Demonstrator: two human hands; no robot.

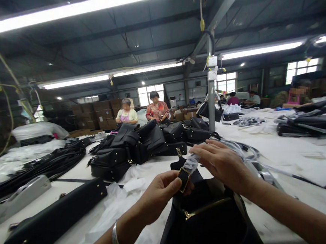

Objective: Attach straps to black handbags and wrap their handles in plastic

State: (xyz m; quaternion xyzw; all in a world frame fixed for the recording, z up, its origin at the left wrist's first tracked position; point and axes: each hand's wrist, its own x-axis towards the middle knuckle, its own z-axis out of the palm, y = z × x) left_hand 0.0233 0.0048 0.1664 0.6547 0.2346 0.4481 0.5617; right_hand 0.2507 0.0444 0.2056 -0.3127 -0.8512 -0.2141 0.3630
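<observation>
A black handbag (211, 227) with gold trim lies on the white table (291, 147) right in front of me. My left hand (157, 198) is closed on the bag's strap at its gold buckle (183, 178). My right hand (222, 162) pinches a bit of clear plastic wrap (191, 162) just above the buckle, its fingers curled together. A silver bracelet (115, 240) sits on my left wrist.
A pile of black handbags (138, 146) lies beyond my hands. A bundle of black straps (43, 165) and a long black flat piece (59, 215) are at the left. White paper (122, 205) lies beneath. Two seated people (141, 111) work far back; a steel post (212, 92) rises mid-table.
</observation>
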